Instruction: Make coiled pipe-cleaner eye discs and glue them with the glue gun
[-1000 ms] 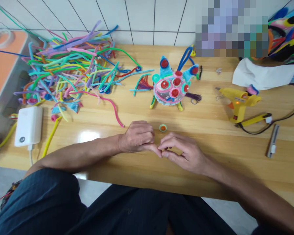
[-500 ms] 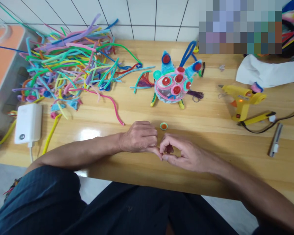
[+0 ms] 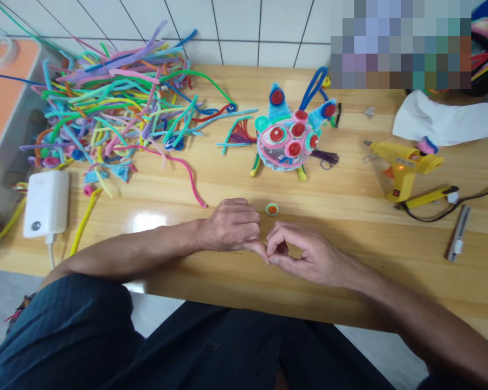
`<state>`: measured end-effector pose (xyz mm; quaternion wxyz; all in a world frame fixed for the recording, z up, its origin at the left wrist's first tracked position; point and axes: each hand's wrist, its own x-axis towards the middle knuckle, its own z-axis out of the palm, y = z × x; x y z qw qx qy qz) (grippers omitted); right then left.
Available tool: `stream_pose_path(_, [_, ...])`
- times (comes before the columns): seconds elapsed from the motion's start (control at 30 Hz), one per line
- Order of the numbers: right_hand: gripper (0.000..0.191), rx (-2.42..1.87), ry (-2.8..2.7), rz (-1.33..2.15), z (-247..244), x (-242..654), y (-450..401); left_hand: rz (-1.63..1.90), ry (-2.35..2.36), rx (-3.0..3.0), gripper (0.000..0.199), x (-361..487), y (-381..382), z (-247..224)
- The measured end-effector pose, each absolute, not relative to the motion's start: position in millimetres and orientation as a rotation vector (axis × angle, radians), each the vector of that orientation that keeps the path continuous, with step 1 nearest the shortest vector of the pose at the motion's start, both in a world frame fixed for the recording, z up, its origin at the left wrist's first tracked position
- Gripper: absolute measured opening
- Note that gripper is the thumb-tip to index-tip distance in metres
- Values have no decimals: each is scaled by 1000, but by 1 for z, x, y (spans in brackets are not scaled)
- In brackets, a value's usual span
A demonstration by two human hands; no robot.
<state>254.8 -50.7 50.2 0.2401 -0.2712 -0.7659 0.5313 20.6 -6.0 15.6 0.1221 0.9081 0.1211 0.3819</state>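
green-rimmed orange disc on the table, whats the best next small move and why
Perhaps ease the right hand off the left hand to free it for the green-rimmed orange disc: the hands seem to meet at the fingertips, while the disc lies untouched just beyond them.

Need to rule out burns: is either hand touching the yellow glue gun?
No, the yellow glue gun lies on the table, clearly apart from the left hand and the right hand.
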Motion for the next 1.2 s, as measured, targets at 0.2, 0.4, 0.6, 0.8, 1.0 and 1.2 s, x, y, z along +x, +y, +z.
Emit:
stream_pose_path(0.2, [11,-798,-2048,1453,51,254,-51,1184,366,2611,52,21,-5,16])
stream_pose_path(0.4, [11,-728,-2062,1405,51,252,-50,1188,370,2618,52,22,-6,15])
stream_pose_path(0.6, [10,-811,-1997,1505,48,255,-51,1206,373,2602,51,22,-5,17])
stream_pose_path(0.8, [5,-899,-1983,1648,51,256,-48,1142,378,2655,53,20,-6,16])
stream_pose_path(1.0, [8,-912,-1999,1759,60,254,-48,1069,324,2649,52,20,-8,17])
stream_pose_path(1.2, [10,-1052,-2087,1138,51,260,-39,1111,417,2541,52,25,-8,16])
